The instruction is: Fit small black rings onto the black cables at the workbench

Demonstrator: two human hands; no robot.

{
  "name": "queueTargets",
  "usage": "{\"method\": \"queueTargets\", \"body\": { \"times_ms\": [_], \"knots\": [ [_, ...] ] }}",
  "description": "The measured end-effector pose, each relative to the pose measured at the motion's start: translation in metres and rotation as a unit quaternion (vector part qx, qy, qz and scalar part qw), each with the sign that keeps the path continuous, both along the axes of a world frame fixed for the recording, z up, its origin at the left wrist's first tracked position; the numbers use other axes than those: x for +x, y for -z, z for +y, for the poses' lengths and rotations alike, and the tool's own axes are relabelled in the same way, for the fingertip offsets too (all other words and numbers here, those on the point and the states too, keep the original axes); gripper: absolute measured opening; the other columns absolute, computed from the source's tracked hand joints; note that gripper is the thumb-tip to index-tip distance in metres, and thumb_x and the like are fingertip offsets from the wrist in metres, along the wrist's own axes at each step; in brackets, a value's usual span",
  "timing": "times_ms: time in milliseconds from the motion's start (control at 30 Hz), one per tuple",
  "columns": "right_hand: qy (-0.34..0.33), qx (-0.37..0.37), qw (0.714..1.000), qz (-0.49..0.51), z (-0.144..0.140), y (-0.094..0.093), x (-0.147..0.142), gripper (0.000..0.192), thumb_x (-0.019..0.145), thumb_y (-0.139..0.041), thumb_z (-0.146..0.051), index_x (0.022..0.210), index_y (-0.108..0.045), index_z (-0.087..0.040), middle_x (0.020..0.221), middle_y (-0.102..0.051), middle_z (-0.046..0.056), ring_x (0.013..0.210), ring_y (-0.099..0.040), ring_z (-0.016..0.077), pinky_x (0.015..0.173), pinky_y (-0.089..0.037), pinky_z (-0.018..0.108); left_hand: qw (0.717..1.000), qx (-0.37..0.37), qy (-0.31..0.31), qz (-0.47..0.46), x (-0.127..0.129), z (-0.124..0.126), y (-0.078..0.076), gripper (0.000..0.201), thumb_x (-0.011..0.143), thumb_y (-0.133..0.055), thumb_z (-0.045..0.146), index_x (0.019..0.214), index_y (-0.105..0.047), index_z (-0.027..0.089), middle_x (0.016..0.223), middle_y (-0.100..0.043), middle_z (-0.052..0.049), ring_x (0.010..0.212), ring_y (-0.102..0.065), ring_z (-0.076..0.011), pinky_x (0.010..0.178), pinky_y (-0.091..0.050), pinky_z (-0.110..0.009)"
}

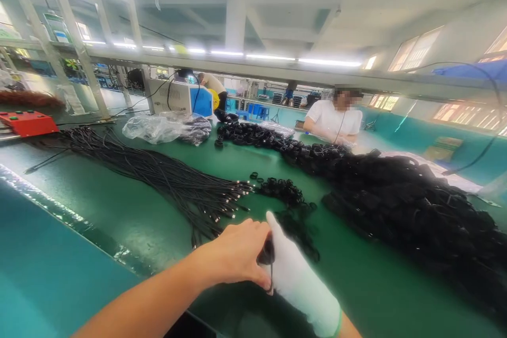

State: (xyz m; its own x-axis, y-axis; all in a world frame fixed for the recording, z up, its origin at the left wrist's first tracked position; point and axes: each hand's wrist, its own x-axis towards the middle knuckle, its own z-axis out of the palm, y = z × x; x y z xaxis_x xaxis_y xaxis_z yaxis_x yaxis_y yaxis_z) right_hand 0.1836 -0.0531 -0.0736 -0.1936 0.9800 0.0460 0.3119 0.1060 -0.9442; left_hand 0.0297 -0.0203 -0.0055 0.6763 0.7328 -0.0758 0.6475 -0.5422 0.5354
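My bare left hand [237, 251] is closed, its fingers curled and thumb pressed in against my right hand [295, 274], which wears a white glove. Between them is a black cable [271, 266], mostly hidden by the fingers; only a dark loop and a thin strand show. Both hands are closed around it, just above the green tabletop [158, 229]. Beyond my left hand lies a long bundle of black cables [170, 171] with small metal plugs at the near end. Past my right hand's fingertips is a small heap of black loops [281, 191].
A large pile of coiled black cables [407, 206] covers the right side. Clear plastic bags [158, 128], a grey and blue machine [180, 97] and a red control box [29, 122] stand farther back. A co-worker in a white shirt [335, 118] is across the table.
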Motion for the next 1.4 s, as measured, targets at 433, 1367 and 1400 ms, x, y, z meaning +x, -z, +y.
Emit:
{"method": "queueTargets", "body": {
  "times_ms": [433, 1367, 1400],
  "knots": [
    [-0.202, -0.099, 0.928, 0.295, -0.01, -0.023, 0.021, 0.054, 0.061, -0.076, -0.029, 0.108, -0.049, -0.024, 0.063, -0.059, -0.003, 0.037, -0.05, 0.0114, 0.035, -0.033, 0.021, 0.966, -0.232, -0.005, -0.116, -0.007, 0.013, 0.024, 0.016, 0.072, -0.048, 0.018, 0.065, -0.062, 0.018, 0.064, -0.065, 0.0, 0.057, -0.058, -0.0145, 0.054, -0.046, -0.025],
    [-0.181, -0.236, 0.804, 0.515, 0.001, -0.011, -0.004, 0.049, 0.08, -0.051, -0.055, 0.101, -0.058, -0.011, 0.084, -0.062, 0.008, 0.071, -0.063, 0.0191, 0.049, -0.056, 0.03, 0.975, 0.071, -0.143, -0.153, 0.008, 0.012, 0.0, 0.027, 0.069, -0.047, 0.012, 0.079, -0.068, 0.025, 0.08, -0.063, 0.002, 0.073, -0.054, -0.0154, 0.063, -0.039, -0.025],
    [-0.166, -0.235, 0.806, 0.518, 0.001, -0.01, -0.005, 0.051, 0.08, -0.05, -0.057, 0.103, -0.056, -0.012, 0.085, -0.061, 0.008, 0.07, -0.063, 0.0191, 0.047, -0.056, 0.031, 0.976, 0.079, -0.149, -0.136, 0.009, 0.013, 0.001, 0.026, 0.069, -0.047, 0.013, 0.079, -0.068, 0.024, 0.079, -0.063, 0.001, 0.072, -0.054, -0.0157, 0.062, -0.038, -0.025]
  ]
}}
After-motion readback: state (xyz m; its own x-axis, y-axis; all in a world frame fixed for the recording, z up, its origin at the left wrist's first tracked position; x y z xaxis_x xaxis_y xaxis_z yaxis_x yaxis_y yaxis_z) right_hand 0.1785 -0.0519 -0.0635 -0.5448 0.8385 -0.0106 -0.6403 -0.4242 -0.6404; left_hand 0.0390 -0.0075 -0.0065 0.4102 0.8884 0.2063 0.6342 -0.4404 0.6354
